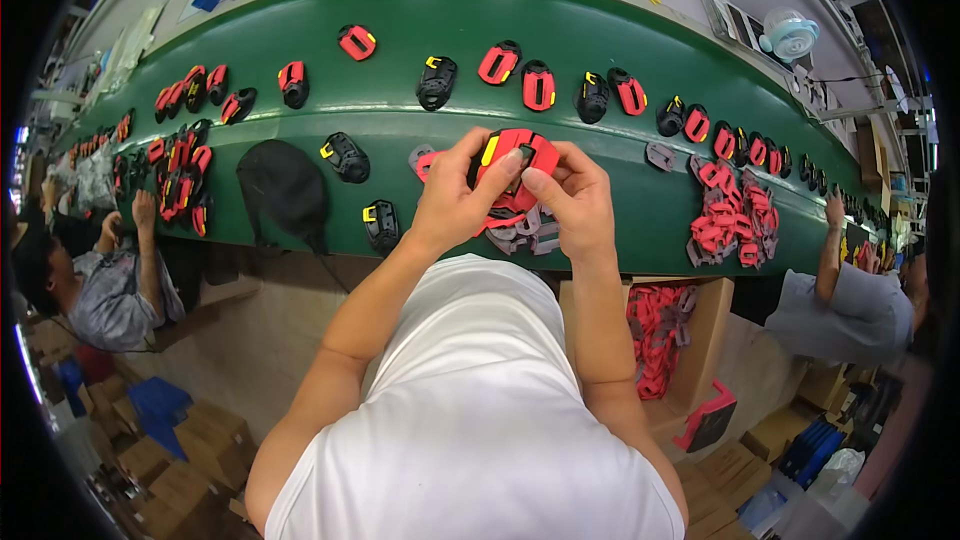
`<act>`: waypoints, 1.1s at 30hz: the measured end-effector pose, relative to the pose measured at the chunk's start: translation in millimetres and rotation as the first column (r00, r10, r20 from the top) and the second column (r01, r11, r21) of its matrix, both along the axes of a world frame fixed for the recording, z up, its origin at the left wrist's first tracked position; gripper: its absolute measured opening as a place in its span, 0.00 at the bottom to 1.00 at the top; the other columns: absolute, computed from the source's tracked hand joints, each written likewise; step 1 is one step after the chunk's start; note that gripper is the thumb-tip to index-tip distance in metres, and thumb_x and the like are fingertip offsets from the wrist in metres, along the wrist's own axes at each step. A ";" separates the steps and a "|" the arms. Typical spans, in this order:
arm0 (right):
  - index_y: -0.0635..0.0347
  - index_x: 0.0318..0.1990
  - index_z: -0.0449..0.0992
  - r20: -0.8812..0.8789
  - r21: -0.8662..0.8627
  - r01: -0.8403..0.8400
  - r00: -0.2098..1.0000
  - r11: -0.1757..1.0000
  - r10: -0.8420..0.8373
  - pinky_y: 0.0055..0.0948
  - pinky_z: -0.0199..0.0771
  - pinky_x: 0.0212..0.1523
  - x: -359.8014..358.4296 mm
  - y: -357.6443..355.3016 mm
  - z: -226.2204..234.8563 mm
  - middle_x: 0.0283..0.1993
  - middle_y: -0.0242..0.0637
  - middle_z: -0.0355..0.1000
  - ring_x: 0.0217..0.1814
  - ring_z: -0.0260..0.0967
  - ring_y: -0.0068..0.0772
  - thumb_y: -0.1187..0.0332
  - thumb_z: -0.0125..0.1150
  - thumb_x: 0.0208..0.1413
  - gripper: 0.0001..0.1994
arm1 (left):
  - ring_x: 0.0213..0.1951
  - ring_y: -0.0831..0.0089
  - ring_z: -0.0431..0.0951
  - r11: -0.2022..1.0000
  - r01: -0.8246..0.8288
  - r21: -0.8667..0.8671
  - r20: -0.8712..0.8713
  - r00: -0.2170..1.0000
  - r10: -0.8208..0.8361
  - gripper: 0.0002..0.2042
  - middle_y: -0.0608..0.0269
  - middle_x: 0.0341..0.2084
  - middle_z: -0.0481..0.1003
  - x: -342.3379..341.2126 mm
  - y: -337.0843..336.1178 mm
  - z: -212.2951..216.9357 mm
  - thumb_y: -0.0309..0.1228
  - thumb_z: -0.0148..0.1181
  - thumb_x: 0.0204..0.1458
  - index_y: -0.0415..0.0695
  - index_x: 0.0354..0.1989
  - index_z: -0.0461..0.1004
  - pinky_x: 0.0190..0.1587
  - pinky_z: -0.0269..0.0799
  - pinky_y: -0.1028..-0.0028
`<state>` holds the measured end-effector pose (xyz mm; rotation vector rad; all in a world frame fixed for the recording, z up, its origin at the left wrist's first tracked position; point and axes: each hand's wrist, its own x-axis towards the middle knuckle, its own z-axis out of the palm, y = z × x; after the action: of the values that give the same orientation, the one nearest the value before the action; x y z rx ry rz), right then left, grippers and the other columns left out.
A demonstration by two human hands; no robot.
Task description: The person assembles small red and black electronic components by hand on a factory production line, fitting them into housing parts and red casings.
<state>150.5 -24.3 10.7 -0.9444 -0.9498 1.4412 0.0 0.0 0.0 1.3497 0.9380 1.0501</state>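
Observation:
Both of my hands hold one red-and-black plastic housing (533, 145) with a yellow tab, in front of my chest over the near edge of the green belt. My left hand (452, 190) grips its left side, and the thumb presses on the middle. On the right side my right hand (580, 202) has its fingers curled round, with its thumb near the slot. Below the hands lie several grey and red plastic pieces (525, 235), partly hidden. A black unit with a yellow tab (381, 226) sits left of my left hand, and another black unit (345, 157) lies farther off.
Red-and-black units (538, 86) stand spaced along the green conveyor belt (400, 10). A black bag (283, 192) lies at left, a heap of red and grey parts (730, 220) at right. A cardboard box (705, 340) holds more red parts. Co-workers (110, 280) sit at both sides.

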 end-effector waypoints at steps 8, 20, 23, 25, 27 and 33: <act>0.69 0.40 0.71 -0.174 0.060 0.033 0.984 0.998 -0.022 0.19 0.70 0.38 8.2 -4.4 -11.5 0.33 0.35 0.73 0.35 0.68 0.17 0.73 0.60 0.52 0.10 | 0.19 0.76 0.72 0.937 -0.125 0.325 -0.052 0.987 0.149 0.11 0.58 0.18 0.74 11.9 -3.1 11.4 0.31 0.59 0.50 0.34 0.33 0.70 0.23 0.66 0.77; 0.69 0.48 0.65 0.038 0.075 -0.007 0.999 0.997 0.004 0.24 0.70 0.46 15.1 -9.8 10.2 0.41 0.39 0.71 0.42 0.70 0.24 0.75 0.63 0.47 0.20 | 0.18 0.83 0.68 0.975 -0.109 0.192 -0.050 0.991 0.120 0.12 0.63 0.16 0.72 23.4 1.3 9.9 0.34 0.55 0.54 0.34 0.32 0.70 0.21 0.64 0.79; 0.69 0.48 0.65 0.074 0.051 -0.021 0.997 0.998 0.017 0.25 0.71 0.46 16.6 -13.7 11.1 0.41 0.40 0.71 0.42 0.70 0.25 0.75 0.64 0.46 0.21 | 0.17 0.81 0.67 0.938 -0.130 0.323 -0.130 0.975 0.179 0.12 0.63 0.15 0.71 22.6 0.2 8.9 0.34 0.55 0.54 0.34 0.32 0.70 0.21 0.64 0.79; 0.69 0.47 0.65 0.100 0.072 -0.011 0.995 0.997 0.004 0.25 0.71 0.46 17.5 -13.8 12.9 0.41 0.40 0.71 0.42 0.70 0.25 0.75 0.64 0.46 0.21 | 0.18 0.79 0.70 0.895 -0.137 0.425 -0.150 0.964 0.219 0.12 0.62 0.14 0.71 22.7 0.1 9.9 0.34 0.55 0.54 0.34 0.31 0.70 0.22 0.65 0.79; 0.69 0.45 0.67 0.066 0.068 -0.030 0.997 0.997 0.025 0.25 0.72 0.43 18.4 -10.4 16.2 0.40 0.39 0.71 0.40 0.70 0.23 0.75 0.65 0.46 0.19 | 0.21 0.79 0.72 0.959 -0.064 0.276 -0.141 0.984 0.106 0.14 0.60 0.19 0.73 17.8 2.6 8.5 0.37 0.53 0.55 0.35 0.35 0.69 0.24 0.66 0.79; 0.54 0.33 0.77 0.765 0.635 -0.364 0.424 0.682 -0.485 0.42 0.63 0.53 28.1 -13.5 22.4 0.38 0.29 0.73 0.48 0.67 0.31 0.76 0.64 0.35 0.12 | 0.39 0.75 0.74 0.986 0.146 0.082 0.392 0.905 -0.166 0.26 0.57 0.44 0.69 8.2 10.5 4.5 0.49 0.38 0.60 0.38 0.56 0.58 0.35 0.69 0.82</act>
<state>178.6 -37.8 33.1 -1.0734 -2.0968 0.1487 8.2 10.5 4.5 1.1690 0.4943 1.1734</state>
